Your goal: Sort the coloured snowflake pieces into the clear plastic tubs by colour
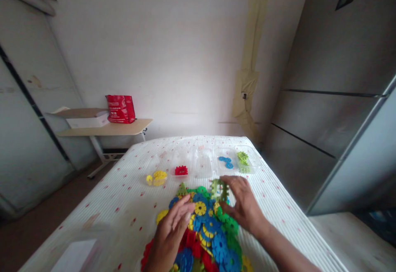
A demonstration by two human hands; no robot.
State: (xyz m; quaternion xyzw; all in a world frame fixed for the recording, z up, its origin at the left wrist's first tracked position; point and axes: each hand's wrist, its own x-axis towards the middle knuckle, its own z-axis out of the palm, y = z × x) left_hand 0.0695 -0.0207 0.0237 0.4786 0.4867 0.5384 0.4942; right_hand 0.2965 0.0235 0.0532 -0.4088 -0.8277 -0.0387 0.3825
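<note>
A pile of plastic snap-together building pieces in blue, yellow, red and green lies before me on the table. My right hand grips a light green square piece with notched edges by its right side, above the far right of the pile. Over the pile's left part is my left hand, its fingers loosely stretched out, with nothing seen in it. Near its fingertips lies a yellow flower-shaped disc. At the pile's far edge rests a light green triangular piece.
Beyond the pile, clear trays hold yellow pieces, a red piece, blue pieces and light green pieces. A white box is at front left. Behind stands a side table with a red bag; a fridge is right.
</note>
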